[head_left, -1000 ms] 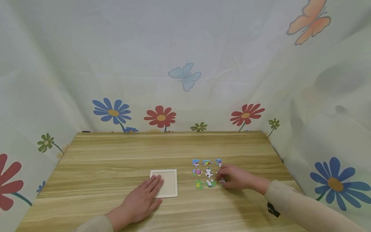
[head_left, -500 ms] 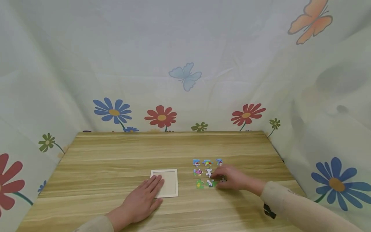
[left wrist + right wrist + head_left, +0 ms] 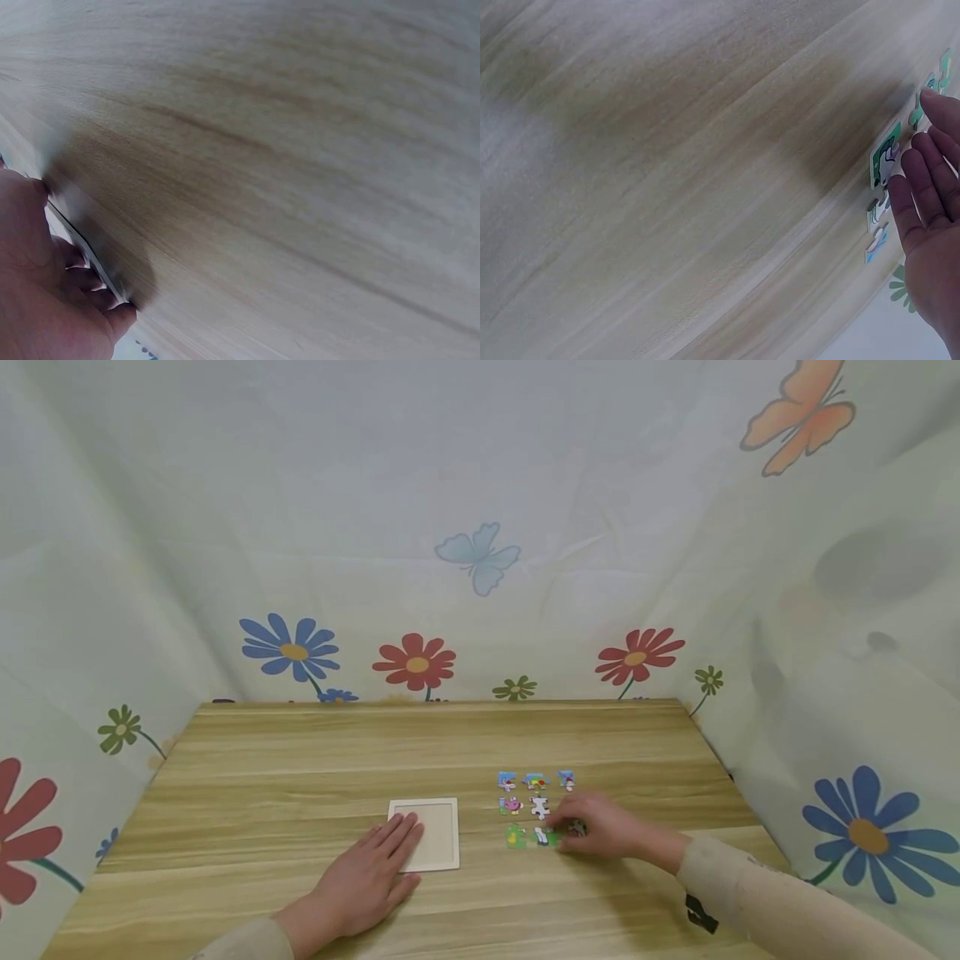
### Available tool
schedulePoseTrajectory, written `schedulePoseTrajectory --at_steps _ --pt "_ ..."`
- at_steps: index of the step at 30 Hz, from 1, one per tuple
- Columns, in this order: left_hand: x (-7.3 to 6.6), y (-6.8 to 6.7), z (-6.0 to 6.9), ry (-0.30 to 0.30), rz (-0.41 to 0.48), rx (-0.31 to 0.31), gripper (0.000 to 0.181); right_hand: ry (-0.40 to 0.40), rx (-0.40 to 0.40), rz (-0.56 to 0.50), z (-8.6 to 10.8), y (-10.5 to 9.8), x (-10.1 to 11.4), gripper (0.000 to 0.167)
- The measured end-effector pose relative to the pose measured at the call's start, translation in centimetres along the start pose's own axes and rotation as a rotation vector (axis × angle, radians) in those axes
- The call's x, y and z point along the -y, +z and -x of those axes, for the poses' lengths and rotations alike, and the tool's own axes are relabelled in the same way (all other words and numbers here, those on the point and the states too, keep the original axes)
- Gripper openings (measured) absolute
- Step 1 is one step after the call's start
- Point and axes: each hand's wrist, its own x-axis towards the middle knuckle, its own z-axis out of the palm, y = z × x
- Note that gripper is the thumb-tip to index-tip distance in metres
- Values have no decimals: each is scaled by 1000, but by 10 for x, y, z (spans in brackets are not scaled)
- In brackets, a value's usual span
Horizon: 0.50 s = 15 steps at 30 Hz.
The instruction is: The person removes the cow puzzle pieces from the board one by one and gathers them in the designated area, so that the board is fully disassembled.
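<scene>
My left hand (image 3: pixel 367 878) rests on the left side of a square, pale wooden puzzle frame (image 3: pixel 444 863), fingers extended over its rim and recess. In the left wrist view, that hand (image 3: pixel 37 277) lies along the frame's edge. My right hand (image 3: pixel 600 825) is over the right part of a group of jigsaw pieces, thumb and index finger apart around the bottom middle jigsaw piece (image 3: pixel 542 836). A dark-figured green jigsaw piece (image 3: pixel 886 156) lies beside the fingers of my right hand (image 3: pixel 930 217) in the right wrist view. The fingertips' contact with any piece cannot be made out.
Several jigsaw pieces lie in rows, among them a blue-topped jigsaw piece (image 3: pixel 507 780), a pink-figured jigsaw piece (image 3: pixel 512 806) and a white jigsaw piece (image 3: pixel 540 808). They rest on a wood-grain table (image 3: pixel 337 752). A flower-printed curtain (image 3: pixel 360 527) encloses the back and sides.
My right hand has shifted slightly left, from the right column of pieces toward the bottom middle piece, its thumb and index finger spreading apart. The left hand stays on the frame.
</scene>
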Motion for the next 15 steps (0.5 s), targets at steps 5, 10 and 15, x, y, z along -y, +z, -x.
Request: schedulePoseTrajectory --at_steps 5,10,15 --pt "1 0 2 -2 4 -2 64 2 -1 -20 -2 0 1 30" --pt "1 2 1 -1 12 -9 64 -5 -47 -76 -2 -5 2 27" --pt "2 2 -2 -8 56 -33 64 91 -86 -144 3 -25 2 26"
